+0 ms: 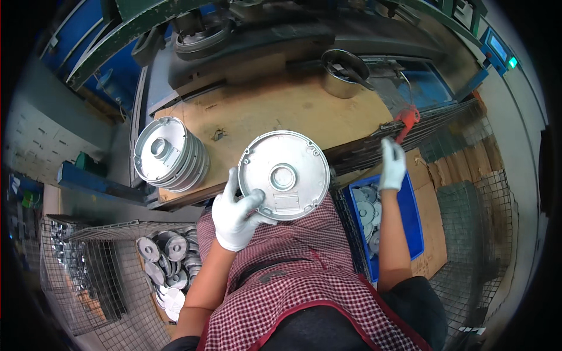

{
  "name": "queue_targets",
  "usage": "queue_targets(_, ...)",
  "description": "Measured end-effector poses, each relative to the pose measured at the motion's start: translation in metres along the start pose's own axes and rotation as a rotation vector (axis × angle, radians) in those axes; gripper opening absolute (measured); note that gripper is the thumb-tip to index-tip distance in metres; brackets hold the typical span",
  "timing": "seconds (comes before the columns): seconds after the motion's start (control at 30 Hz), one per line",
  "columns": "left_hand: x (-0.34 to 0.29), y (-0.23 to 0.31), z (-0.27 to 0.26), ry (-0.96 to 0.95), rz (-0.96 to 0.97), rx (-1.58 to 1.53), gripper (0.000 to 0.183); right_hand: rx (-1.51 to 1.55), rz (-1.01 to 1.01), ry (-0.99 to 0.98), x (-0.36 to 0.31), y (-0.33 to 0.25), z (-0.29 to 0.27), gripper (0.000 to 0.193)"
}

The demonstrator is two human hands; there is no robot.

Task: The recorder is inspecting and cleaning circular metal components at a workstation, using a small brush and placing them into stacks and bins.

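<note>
My left hand (237, 213), in a white glove, grips a round silver metal cover (263, 155) by its lower left edge, thumb on the top face. The cover has a raised ring in its middle and small notches around the rim. It is held up in front of my checked apron. My gloved right hand (393, 167) is raised at the right, slightly blurred, its fingers stretched upward. Its fingertips are close to the handle of a red tool (408, 117) by the bench edge; whether they touch it I cannot tell.
A stack of similar metal covers (167, 153) stands on the bench board (252, 108) at left. A metal pot (341, 88) sits at its back right. Below are a blue bin (414, 225) of metal discs and, at lower left, a wire basket (126, 292) beside piled metal parts (170, 257).
</note>
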State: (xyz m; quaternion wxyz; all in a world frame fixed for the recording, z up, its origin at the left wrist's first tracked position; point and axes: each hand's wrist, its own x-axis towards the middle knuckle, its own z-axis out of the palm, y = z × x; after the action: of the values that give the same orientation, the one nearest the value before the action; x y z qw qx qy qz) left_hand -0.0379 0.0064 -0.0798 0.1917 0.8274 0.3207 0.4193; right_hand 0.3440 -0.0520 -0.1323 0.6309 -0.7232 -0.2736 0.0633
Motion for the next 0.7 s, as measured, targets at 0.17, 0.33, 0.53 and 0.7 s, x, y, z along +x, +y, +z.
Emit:
queue_targets(0.17, 0.004, 0.000, 0.012, 0.037, 0.165, 0.071, 0.056, 0.247, 0.182, -0.488, -0.071, -0.065, 0.017, 0.036)
queue_targets(0.33, 0.000, 0.003, 0.013, 0.005, 0.168, 0.119, 0.058, 0.206, 0.272, -0.815, -0.056, -0.089, 0.002, 0.054)
queue_targets(0.53, -0.009, 0.001, 0.015, -0.003, 0.179, 0.044, 0.061, 0.206, 0.331, -1.034, -0.083, -0.118, -0.003, 0.046)
queue_targets(0.7, -0.012, 0.001, 0.011, -0.014, 0.168, 0.042, 0.064, 0.221, 0.387, -1.053, -0.084, -0.120, -0.003, 0.045)
